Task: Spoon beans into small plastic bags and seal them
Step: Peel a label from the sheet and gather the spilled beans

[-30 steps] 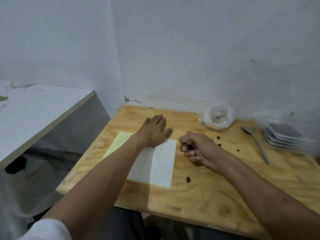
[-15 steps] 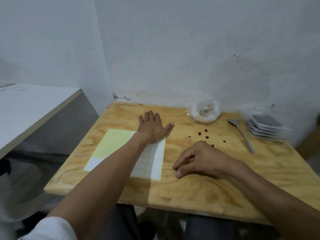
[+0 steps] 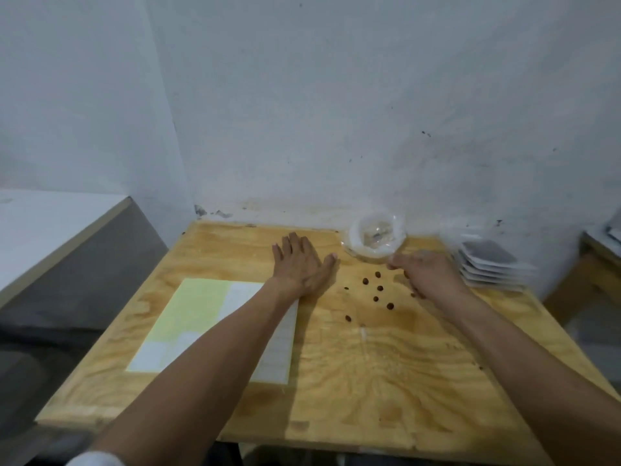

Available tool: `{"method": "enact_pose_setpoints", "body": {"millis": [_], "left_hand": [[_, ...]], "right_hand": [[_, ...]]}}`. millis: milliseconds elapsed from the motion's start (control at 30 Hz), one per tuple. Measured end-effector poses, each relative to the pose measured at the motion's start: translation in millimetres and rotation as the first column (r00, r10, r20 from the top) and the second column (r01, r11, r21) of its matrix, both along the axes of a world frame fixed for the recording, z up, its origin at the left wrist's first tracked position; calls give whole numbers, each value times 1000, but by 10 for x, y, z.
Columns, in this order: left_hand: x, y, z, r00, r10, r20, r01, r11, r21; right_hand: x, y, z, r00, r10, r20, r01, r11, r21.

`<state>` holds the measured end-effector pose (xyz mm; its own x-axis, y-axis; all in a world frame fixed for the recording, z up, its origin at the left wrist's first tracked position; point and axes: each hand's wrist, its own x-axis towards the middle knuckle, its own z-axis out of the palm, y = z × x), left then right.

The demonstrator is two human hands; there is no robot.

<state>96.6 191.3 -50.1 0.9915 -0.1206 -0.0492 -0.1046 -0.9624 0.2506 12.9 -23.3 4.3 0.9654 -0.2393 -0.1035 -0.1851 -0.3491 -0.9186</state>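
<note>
Left hand (image 3: 302, 269) lies flat, palm down, fingers spread, on the wooden bench (image 3: 369, 381), at the far corner of a label sheet (image 3: 201, 317); the forearm crosses that sheet. It holds nothing.

Right hand (image 3: 425, 272) is near the back of the bench, fingers curled and thumb and forefinger drawn together just in front of the clear plastic bag (image 3: 376, 238). The hand is blurred; whether it pinches a bean or touches the bag cannot be told.

Loose brown beans (image 3: 379, 288) are scattered on the bench between the two hands, one a little nearer the person. The bag sits open and rounded against the wall. Right of the right hand, a stack of small bags (image 3: 489, 265) lies at the bench's far right edge. A white surface (image 3: 50, 230) stands apart to the left.
</note>
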Motion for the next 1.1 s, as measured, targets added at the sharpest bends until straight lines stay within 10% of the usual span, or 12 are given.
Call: {"method": "enact_pose_setpoints", "body": {"millis": [133,367,500,633,833,1100], "left_hand": [[5,-50,-75,1000,-13,10,13,999,47],[-4,-36,-85,1000,-28,12,27,996,82],[-4,-23,-96,999,-31,18,29,996,80],[-3,-26,-103,999,-26,22,25,997,72],[-5,-34,-104,1000,-18,18,16,997,76],[24,-30,-117,1000,-11,3,11,998,68]], "right_hand": [[153,-63,-141,989,84,118,-32,922,-386],[251,61,-227,990,123,73,-74,874,-481],[276,68,-163,997,-40,-65,43,998,48],[302,28,-74,966,-33,-257,159,858,489],[175,127,-156,997,76,25,-72,985,-156],[291,249,-324,979,201,42,-164,887,-432]]}}
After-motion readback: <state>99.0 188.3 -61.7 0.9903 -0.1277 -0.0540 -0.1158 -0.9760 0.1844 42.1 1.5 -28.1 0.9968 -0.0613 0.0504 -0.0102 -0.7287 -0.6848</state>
